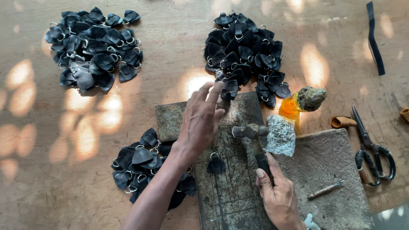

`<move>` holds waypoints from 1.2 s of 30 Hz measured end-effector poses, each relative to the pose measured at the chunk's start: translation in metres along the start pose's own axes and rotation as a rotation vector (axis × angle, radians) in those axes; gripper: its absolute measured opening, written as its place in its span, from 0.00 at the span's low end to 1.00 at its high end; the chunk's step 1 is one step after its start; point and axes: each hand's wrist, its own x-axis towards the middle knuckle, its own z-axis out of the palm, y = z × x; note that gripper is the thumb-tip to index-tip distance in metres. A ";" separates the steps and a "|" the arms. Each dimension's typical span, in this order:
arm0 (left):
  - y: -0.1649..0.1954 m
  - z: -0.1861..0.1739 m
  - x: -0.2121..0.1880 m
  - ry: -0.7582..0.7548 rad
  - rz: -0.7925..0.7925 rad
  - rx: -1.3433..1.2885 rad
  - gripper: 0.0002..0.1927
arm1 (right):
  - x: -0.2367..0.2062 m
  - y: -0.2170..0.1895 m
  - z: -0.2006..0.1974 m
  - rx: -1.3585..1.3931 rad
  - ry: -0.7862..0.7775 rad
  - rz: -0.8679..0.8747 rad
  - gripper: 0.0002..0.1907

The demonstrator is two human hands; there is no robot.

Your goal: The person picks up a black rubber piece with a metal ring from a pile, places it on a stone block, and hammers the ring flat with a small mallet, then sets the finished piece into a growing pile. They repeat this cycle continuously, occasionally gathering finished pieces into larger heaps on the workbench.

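Grip on the dark-handled metal hammer (255,142): the right hand (277,196) is closed around the lower handle, with the hammer head resting over the worn grey metal plate (230,196). The left hand (200,121) is extended with fingers spread and loose, holding nothing, its fingertips reaching a black leather tab at the near edge of the upper-right pile of black leather tabs with metal rings (245,51). One single black leather tab with a ring (215,164) lies flat on the plate between the two hands. A small clear bag of metal rings (280,135) sits just beside the hammer head. An orange bottle with a crusted cap (300,102) lies behind it. Two further piles of tabs lie at the upper left (93,47) and lower left (140,164). Black-handled scissors (370,149) rest at the right on the wooden table (51,179).
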 end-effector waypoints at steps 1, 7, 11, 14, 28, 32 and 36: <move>-0.003 -0.002 0.000 0.080 0.094 0.006 0.18 | 0.000 -0.001 0.000 0.017 0.005 -0.003 0.33; -0.015 -0.020 -0.055 -0.297 0.368 -0.044 0.14 | -0.001 -0.004 0.000 0.056 0.017 -0.019 0.30; -0.014 -0.023 -0.078 -0.303 0.368 -0.123 0.12 | 0.001 -0.007 -0.001 0.036 0.006 0.067 0.33; -0.008 -0.015 -0.084 -0.166 0.208 -0.128 0.09 | 0.003 -0.012 -0.001 0.027 0.002 0.084 0.31; -0.003 0.007 -0.085 0.132 0.032 -0.222 0.19 | -0.004 -0.008 -0.012 0.106 -0.041 -0.161 0.29; -0.004 0.010 -0.086 0.160 0.083 -0.246 0.26 | -0.032 -0.026 -0.038 0.078 0.143 -0.488 0.26; -0.004 0.012 -0.088 0.135 0.013 -0.278 0.25 | -0.058 -0.035 -0.044 0.137 0.339 -0.516 0.27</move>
